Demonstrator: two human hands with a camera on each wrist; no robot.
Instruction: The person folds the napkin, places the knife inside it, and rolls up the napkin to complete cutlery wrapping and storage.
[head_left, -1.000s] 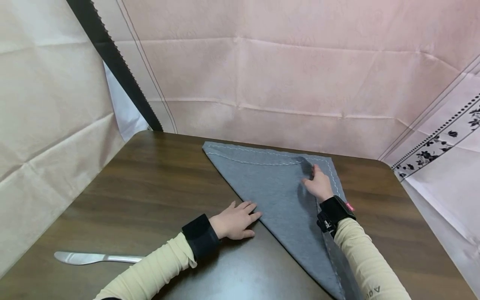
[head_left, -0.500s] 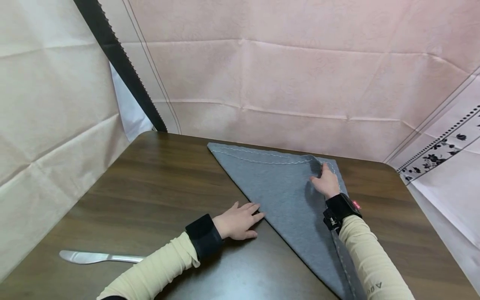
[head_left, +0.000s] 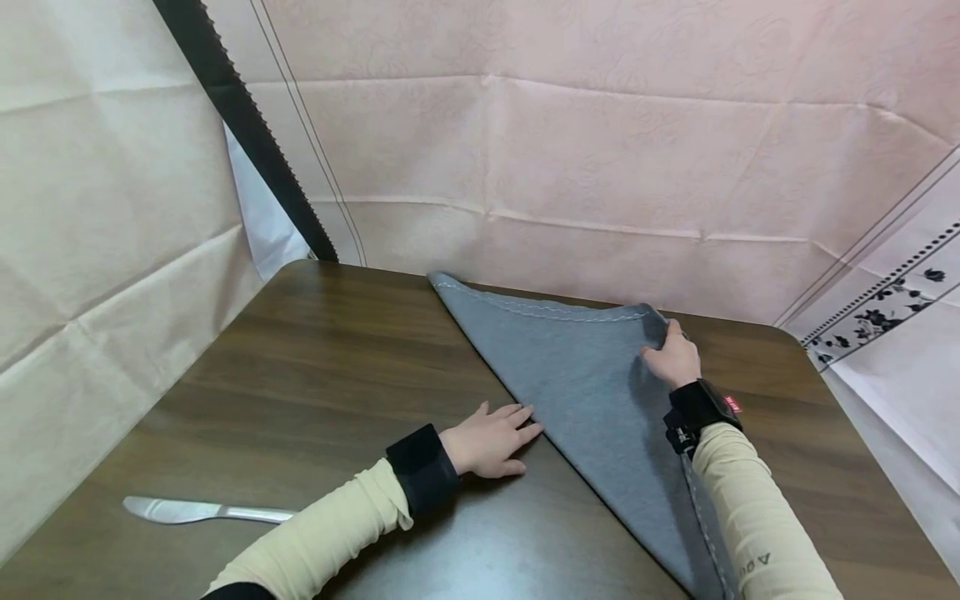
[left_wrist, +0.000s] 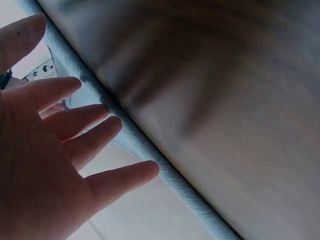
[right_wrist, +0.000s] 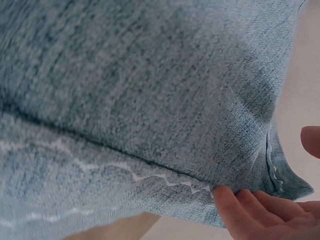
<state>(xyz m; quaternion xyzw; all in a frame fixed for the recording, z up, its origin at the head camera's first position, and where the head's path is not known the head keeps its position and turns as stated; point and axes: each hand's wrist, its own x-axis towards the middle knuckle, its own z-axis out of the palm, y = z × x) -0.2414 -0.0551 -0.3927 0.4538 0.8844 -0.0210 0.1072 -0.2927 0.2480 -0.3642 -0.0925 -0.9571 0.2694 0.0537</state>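
Observation:
A grey-blue cloth (head_left: 577, 383) with white zigzag stitching lies folded into a triangle on the table. My left hand (head_left: 492, 440) rests with spread fingers at its long folded edge; in the left wrist view the fingertips (left_wrist: 148, 170) overlap that blue fold. At the far right corner is my right hand (head_left: 673, 358). Its fingers (right_wrist: 232, 210) touch the stitched hem in the right wrist view, while the thumb (right_wrist: 311, 141) stands apart from them. A small cloth corner (right_wrist: 295, 189) sticks out beside these fingers. The cloth's near right part is partly hidden under my right forearm.
A silver table knife (head_left: 180, 509) lies at the left of the brown wooden table (head_left: 337, 358), its handle end behind my left sleeve. Pale, creased sheeting (head_left: 570, 158) hangs close behind the table's far edge. A red tag (head_left: 732, 404) shows beside my right wristband.
My right hand has moved right, taking the cloth's upper layer outward, so the lower layer's stitched far strip no longer shows. The left hand stays at the fold. The view has shifted slightly.

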